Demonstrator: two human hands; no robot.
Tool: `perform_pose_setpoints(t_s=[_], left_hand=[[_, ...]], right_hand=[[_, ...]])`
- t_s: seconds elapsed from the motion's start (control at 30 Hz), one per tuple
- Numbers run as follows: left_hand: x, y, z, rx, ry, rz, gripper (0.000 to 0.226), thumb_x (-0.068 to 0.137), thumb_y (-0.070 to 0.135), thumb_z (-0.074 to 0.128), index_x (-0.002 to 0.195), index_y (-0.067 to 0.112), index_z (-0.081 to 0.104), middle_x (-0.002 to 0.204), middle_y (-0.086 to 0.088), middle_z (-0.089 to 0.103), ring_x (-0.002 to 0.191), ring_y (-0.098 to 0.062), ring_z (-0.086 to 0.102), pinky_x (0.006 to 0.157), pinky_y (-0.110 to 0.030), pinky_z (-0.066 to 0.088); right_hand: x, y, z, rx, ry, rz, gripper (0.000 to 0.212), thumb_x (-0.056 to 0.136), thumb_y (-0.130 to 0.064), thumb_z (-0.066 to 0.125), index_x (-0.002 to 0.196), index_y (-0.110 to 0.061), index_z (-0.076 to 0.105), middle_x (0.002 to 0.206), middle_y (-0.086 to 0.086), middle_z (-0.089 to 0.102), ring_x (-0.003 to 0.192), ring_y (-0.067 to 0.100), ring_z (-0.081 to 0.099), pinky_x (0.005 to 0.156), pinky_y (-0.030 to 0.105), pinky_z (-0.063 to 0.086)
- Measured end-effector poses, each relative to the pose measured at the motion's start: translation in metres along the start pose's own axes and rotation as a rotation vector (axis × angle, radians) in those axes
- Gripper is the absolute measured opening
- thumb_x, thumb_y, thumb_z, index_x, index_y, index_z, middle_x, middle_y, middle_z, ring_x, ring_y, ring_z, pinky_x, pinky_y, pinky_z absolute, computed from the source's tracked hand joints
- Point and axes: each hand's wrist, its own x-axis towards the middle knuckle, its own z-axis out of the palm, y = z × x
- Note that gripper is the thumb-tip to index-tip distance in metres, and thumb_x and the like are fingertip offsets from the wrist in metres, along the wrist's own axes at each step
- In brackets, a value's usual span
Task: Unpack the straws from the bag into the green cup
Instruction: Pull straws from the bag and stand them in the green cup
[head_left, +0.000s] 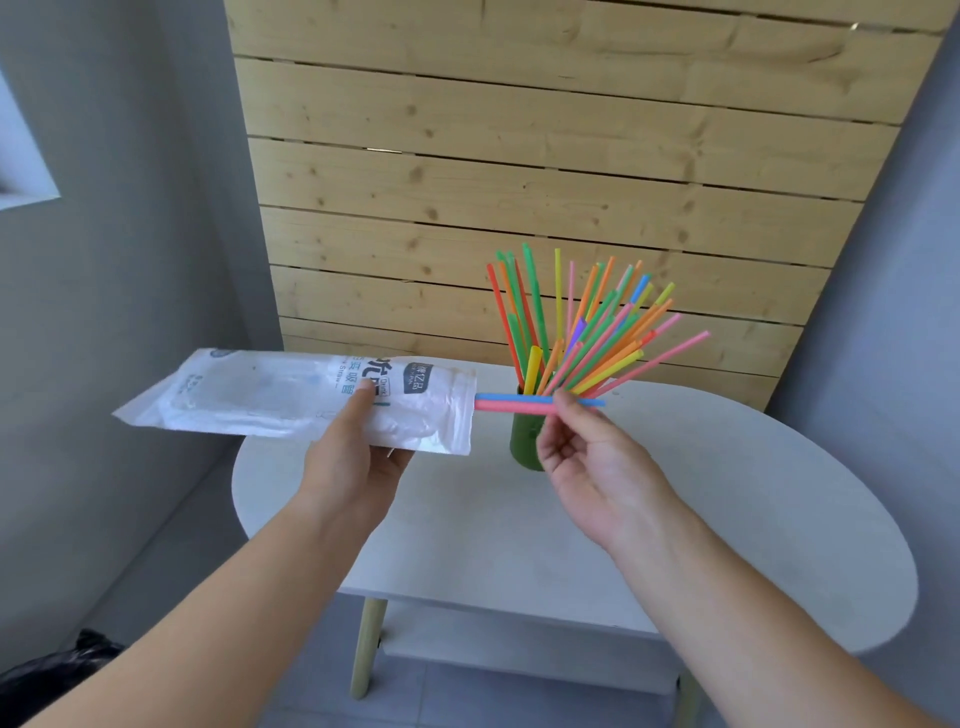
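Observation:
My left hand (358, 457) grips a clear white straw bag (291, 397) held level above the table's left edge, its mouth pointing right. A blue straw (511, 398) and a pink straw (511, 407) stick out of the mouth, and my right hand (587, 462) pinches their free ends between thumb and fingertips. Just behind them stands the green cup (524, 441), partly hidden by my right hand. Several coloured straws (587, 332) fan out of the cup, leaning mostly to the right.
The cup stands on a round white table (727, 493) with pale wooden legs. A slatted wooden panel (545, 171) rises behind it between grey walls. A black bag (52, 670) lies on the floor at the lower left.

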Motion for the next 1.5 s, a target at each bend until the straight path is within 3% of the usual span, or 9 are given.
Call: perform_pose_setpoints(t_s=[0.07,0.23,0.37,0.47,0.57,0.67,0.87,1.1,1.5], left_hand=[[0.001,0.001,0.000,-0.054,0.006,-0.016,0.018,0.100,0.018,0.065,0.115,0.010,0.070,0.109,-0.005,0.080,0.100,-0.019,0.077,0.079,-0.032,0.064],[0.005,0.001,-0.008,-0.083,0.040,-0.001,0.026,0.100,0.018,0.064,0.125,0.010,0.067,0.114,-0.005,0.079,0.103,-0.019,0.077,0.081,-0.033,0.064],[0.008,-0.001,-0.010,-0.081,0.043,-0.005,0.027,0.100,0.019,0.064,0.126,0.010,0.067,0.115,-0.005,0.079,0.103,-0.019,0.077,0.081,-0.033,0.064],[0.007,-0.005,-0.007,-0.056,0.023,-0.012,0.025,0.101,0.019,0.064,0.125,0.011,0.067,0.115,-0.005,0.079,0.103,-0.019,0.077,0.083,-0.035,0.063],[0.006,-0.011,-0.005,-0.016,0.009,-0.020,0.023,0.100,0.019,0.064,0.122,0.011,0.068,0.116,-0.005,0.079,0.102,-0.019,0.077,0.088,-0.036,0.061],[0.004,-0.016,-0.003,0.022,0.000,-0.025,0.025,0.101,0.020,0.064,0.124,0.011,0.068,0.117,-0.005,0.078,0.103,-0.020,0.076,0.088,-0.036,0.060],[0.001,-0.021,-0.001,0.060,-0.015,-0.033,0.027,0.101,0.021,0.064,0.126,0.011,0.068,0.119,-0.007,0.077,0.106,-0.022,0.075,0.086,-0.036,0.060],[-0.004,-0.024,0.001,0.077,-0.037,-0.048,0.026,0.100,0.021,0.064,0.124,0.011,0.069,0.117,-0.007,0.078,0.107,-0.022,0.075,0.088,-0.037,0.060],[-0.007,-0.023,0.003,0.085,-0.071,-0.068,0.028,0.099,0.021,0.067,0.125,0.011,0.069,0.117,-0.008,0.078,0.104,-0.023,0.076,0.086,-0.037,0.059]], right_hand=[[0.001,-0.010,0.001,-0.010,0.050,-0.122,0.004,0.090,-0.004,0.067,0.086,-0.004,0.066,0.075,0.006,0.065,0.063,0.010,0.059,0.053,0.017,0.053],[0.007,-0.038,-0.012,-0.441,0.225,-0.633,0.018,0.092,-0.019,0.069,0.075,-0.014,0.068,0.054,-0.008,0.064,0.051,0.005,0.060,0.069,0.030,0.057],[0.006,-0.057,-0.021,-0.598,0.262,-0.891,0.020,0.094,-0.023,0.066,0.075,-0.018,0.066,0.065,-0.004,0.066,0.056,0.006,0.066,0.073,0.032,0.059],[0.002,-0.070,-0.025,-0.717,0.266,-1.056,0.018,0.094,-0.025,0.064,0.077,-0.018,0.065,0.070,0.001,0.066,0.062,0.014,0.069,0.071,0.035,0.061],[-0.001,-0.078,-0.026,-0.852,0.267,-1.164,0.021,0.093,-0.029,0.063,0.080,-0.013,0.063,0.069,0.003,0.064,0.072,0.035,0.069,0.070,0.045,0.056],[-0.004,-0.082,-0.024,-0.902,0.263,-1.220,0.024,0.093,-0.031,0.062,0.083,-0.010,0.063,0.070,0.005,0.064,0.072,0.035,0.068,0.067,0.043,0.055],[-0.006,-0.078,-0.018,-0.963,0.180,-1.269,0.022,0.093,-0.025,0.064,0.076,-0.011,0.058,0.067,-0.009,0.064,0.062,0.005,0.060,0.062,0.029,0.050],[0.017,-0.063,-0.022,-1.076,0.113,-1.142,0.026,0.087,-0.035,0.067,0.075,-0.013,0.062,0.064,-0.001,0.066,0.065,0.025,0.065,0.067,0.048,0.056],[0.038,-0.041,-0.028,-1.129,0.139,-0.967,0.031,0.087,-0.034,0.072,0.063,-0.021,0.057,0.048,-0.013,0.055,0.049,0.006,0.048,0.051,0.017,0.033]])
